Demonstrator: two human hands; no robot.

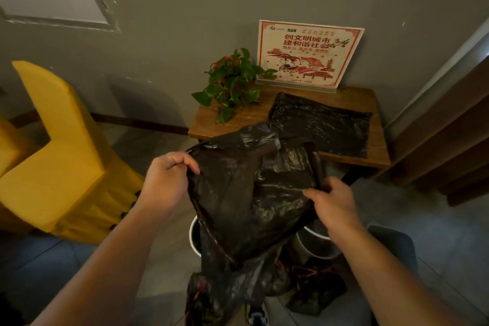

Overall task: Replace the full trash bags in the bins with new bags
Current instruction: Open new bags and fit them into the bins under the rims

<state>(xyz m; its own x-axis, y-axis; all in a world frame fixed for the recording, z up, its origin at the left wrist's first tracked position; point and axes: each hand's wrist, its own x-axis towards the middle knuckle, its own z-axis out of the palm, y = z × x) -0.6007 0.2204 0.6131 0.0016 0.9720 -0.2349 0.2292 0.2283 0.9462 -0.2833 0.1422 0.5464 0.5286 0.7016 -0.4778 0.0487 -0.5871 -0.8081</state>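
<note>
Fresh black bag (246, 193) hangs above the white bin (192, 233), one edge pinched by fingers of the left hand (165, 182), the other gripped by the right hand (333, 201). Likely step: opening it; next, spread the mouth over the bin's rim.

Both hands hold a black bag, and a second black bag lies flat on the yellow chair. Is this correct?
No. The head view shows the second bag lying flat on the wooden table instead. The left hand and right hand do hold a black bag.
</note>
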